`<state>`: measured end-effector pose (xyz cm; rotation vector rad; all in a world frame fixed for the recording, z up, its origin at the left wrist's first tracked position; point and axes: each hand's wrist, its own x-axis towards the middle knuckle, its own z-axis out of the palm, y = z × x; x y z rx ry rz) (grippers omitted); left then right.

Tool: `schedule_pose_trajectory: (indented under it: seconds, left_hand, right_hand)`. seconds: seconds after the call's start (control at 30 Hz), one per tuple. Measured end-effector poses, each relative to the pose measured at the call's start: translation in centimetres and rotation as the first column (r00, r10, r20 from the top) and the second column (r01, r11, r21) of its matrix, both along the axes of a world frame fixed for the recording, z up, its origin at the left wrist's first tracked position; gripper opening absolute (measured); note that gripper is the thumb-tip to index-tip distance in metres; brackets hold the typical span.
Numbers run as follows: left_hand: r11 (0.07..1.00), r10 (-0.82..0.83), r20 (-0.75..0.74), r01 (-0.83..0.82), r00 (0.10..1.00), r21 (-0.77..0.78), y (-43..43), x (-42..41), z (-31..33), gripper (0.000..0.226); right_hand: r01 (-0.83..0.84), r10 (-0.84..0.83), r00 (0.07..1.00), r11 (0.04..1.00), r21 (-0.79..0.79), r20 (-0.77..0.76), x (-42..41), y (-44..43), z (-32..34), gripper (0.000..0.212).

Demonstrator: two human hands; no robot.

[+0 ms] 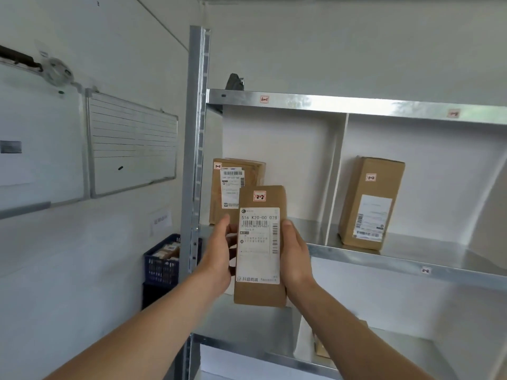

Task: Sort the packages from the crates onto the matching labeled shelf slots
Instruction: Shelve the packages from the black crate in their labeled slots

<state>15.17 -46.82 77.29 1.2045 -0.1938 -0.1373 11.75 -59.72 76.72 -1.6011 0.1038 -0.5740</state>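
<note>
While the left hand (219,250) and the right hand (295,256) clasp the long edges of the cardboard package marked 2-2 (259,294), upright between them, it looks stiff and light, best gripped mid-length.

Shelf: grey metal shelf unit (196,149); a vertical divider (336,179) splits the middle board (411,259) into two slots
Top board: dark object (234,82) at the left end; 1-1 tag (264,99) on the front edge
Left slot: brown package marked 1-1 (233,185), upright
Right slot: brown box marked 1-2 (370,201), upright, near the divider
</note>
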Motion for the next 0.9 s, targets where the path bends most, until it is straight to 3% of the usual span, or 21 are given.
schedule_pose_trajectory:
  seconds: [0.3,0.47,0.9]
  left_hand:
    - [0.990,-0.138,-0.010,0.139,0.990,0.024,-9.6,-1.9,0.0,0.059]
    - [0.977,-0.214,-0.037,0.214,0.976,0.001,-15.4,-4.1,-0.3,0.049]
    - [0.939,-0.330,-0.094,0.337,0.939,0.070,-27.1,-10.7,-3.3,0.060]
  right_hand:
    - [0.129,-0.129,0.992,0.989,0.068,-0.015,-4.5,-8.8,0.2,0.042]
    - [0.192,-0.191,0.981,0.977,0.095,-0.014,-7.4,-13.9,-0.3,0.058]
    - [0.400,-0.398,0.915,0.916,0.021,-0.069,-14.5,-26.2,-4.0,0.040]
